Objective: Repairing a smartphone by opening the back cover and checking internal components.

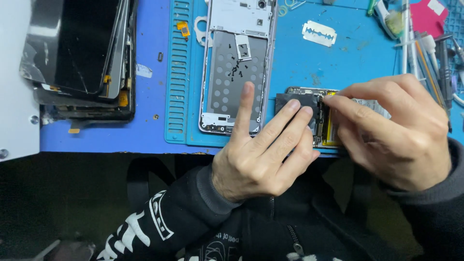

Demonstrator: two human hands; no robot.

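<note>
A phone circuit board [314, 104] with a black shield and a yellow-edged part lies at the near edge of the blue mat [299, 58]. My left hand [263, 150] rests flat, its middle fingers pressing down on the board's black cover while the index finger points up beside the frame. My right hand [391, 130] comes in from the right with thumb and forefinger pinched at the board's top right edge. An empty silver phone frame [237, 67] lies left of the board, with several tiny black screws [235, 71] scattered inside it.
A stack of cracked phone screens [82, 53] sits at the far left. A razor blade [319, 33] lies on the mat behind the board. Tweezers, screwdrivers and other tools [430, 48] crowd the right edge. A pink card [427, 17] lies top right.
</note>
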